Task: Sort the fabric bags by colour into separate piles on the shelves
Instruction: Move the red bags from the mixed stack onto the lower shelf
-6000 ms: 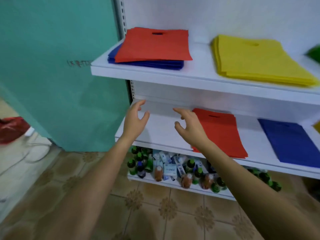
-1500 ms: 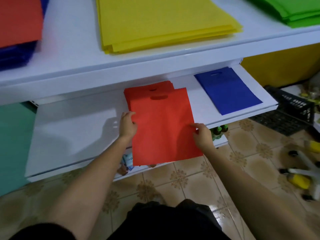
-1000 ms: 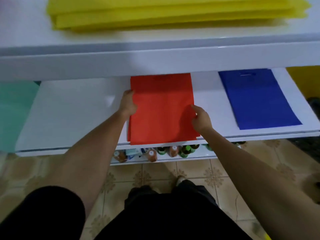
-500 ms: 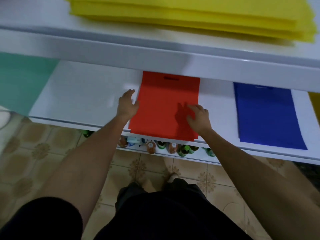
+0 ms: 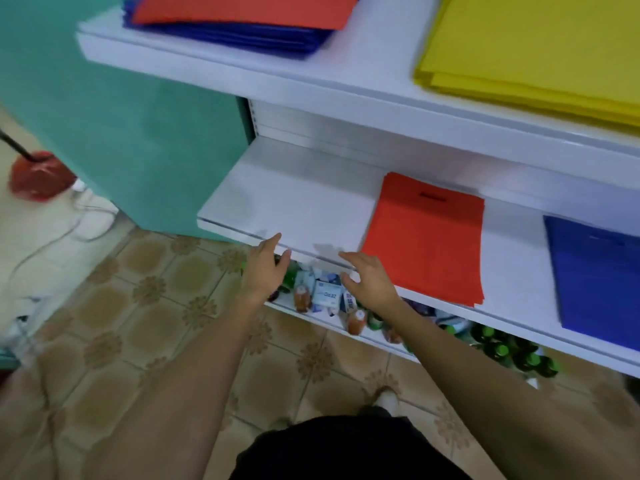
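Red pile [image 5: 426, 237] is set on the shelf [image 5: 294, 202]; left hand [image 5: 265, 268] and right hand [image 5: 370, 278] are held spread, empty, beside it. The red bag [image 5: 242, 8] atop the blue stack [image 5: 225, 34] is likely wanted next

We seem to stand in a small shop: white display shelves [image 5: 294, 209] rise before our left hand [image 5: 265, 268] and right hand [image 5: 372, 280], small bottles [image 5: 356, 322] and cartons [image 5: 325, 294] are stocked just beneath them, piles of coloured bags [image 5: 536, 46] lie above, a tiled floor [image 5: 138, 306] below
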Tool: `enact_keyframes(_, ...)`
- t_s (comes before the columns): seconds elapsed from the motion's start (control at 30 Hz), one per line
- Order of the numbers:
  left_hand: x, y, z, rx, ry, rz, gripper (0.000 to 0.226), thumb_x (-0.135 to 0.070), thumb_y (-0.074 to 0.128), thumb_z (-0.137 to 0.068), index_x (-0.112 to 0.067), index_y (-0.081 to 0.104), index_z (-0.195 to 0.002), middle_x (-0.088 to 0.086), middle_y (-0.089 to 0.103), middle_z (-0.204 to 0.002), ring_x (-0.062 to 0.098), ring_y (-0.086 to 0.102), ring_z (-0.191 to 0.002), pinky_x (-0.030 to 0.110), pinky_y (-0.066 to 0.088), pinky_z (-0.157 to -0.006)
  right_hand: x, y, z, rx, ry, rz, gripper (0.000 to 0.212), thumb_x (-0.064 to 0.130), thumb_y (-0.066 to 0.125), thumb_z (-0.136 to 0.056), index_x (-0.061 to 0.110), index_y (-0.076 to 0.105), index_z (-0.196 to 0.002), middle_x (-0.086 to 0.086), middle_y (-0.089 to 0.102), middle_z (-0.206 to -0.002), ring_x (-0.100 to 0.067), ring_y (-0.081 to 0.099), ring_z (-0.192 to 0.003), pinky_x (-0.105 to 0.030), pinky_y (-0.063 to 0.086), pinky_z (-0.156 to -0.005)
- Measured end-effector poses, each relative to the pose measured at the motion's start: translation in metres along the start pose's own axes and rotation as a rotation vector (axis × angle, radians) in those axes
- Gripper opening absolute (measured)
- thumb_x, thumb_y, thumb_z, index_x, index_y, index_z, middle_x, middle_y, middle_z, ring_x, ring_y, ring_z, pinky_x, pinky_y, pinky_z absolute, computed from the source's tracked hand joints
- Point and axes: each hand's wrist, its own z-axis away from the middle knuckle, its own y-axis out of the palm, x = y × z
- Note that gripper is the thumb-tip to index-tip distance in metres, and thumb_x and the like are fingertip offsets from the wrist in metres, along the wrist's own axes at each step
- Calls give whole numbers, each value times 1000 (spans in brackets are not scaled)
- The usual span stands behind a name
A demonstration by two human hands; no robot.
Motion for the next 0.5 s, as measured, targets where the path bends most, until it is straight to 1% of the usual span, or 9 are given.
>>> enact_keyframes(0.1,31,-57,9,-118,-39,33,46,-26,47,-95,-7,42,-137,15,47,-137,31,44,-124,40,35,-105,65,18,-12,-21,-108,-26,43,20,53,-92,14,47,-134,-11,50,-134,-32,43,-121,-30,28,-101)
enact_keyframes(0.23,59,-131,10,-298,-21,11,44,-22,51,-94,-2,45,-133,17,50,-134,33,45,-123,36,31,-105,155,27,-31,-101,-264,-65,41,22,52,-93,15,47,-134,-7,51,-135,-28,44,-120,-29,31,-100)
enact_keyframes(0.3,66,-171,6,-381,3,3,42,-19,53,-93,0,47,-130,19,52,-131,34,47,-120,37,32,-104,197,23,-40,-143,-362,-81,41,22,52,-94,14,49,-133,-7,52,-134,-27,45,-119,-28,31,-99)
enact_keyframes(0.37,65,-213,-3,-459,43,-5,41,-18,54,-92,-1,48,-130,19,54,-129,36,50,-116,40,36,-102,234,11,-51,-180,-450,-79,40,22,53,-93,12,50,-132,-7,54,-131,-27,47,-118,-26,30,-98)
enact_keyframes(0.5,39,-290,-40,-612,168,6,43,-24,50,-90,-1,51,-126,19,56,-123,37,54,-107,47,41,-97,299,-31,-85,-298,-594,-70,38,21,55,-90,7,55,-126,-9,60,-123,-27,52,-114,-15,25,-94)
